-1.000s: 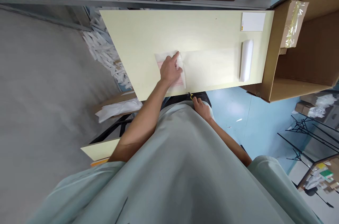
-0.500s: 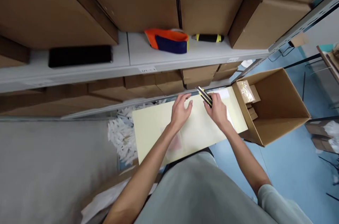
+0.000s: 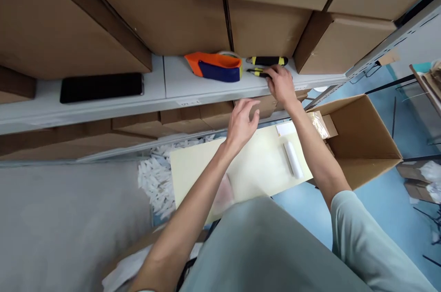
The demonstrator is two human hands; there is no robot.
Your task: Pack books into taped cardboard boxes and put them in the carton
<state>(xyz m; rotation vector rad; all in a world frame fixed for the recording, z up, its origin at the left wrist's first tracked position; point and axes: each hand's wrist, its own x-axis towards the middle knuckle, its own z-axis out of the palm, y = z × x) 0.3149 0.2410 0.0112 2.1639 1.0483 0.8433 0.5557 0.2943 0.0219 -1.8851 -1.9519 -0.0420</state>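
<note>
Right grip closed on one end of a yellow-and-black utility knife, at the grey shelf.

Knife lies low on the shelf, just in front of a second black-and-yellow tool and just right of an orange-and-blue tape dispenser; a flat black slab sits well apart to the left. My left grip hangs wide, holding nothing, above the pale bench, which carries a white roll and a white card; an open cardboard box stands beside it.
</note>
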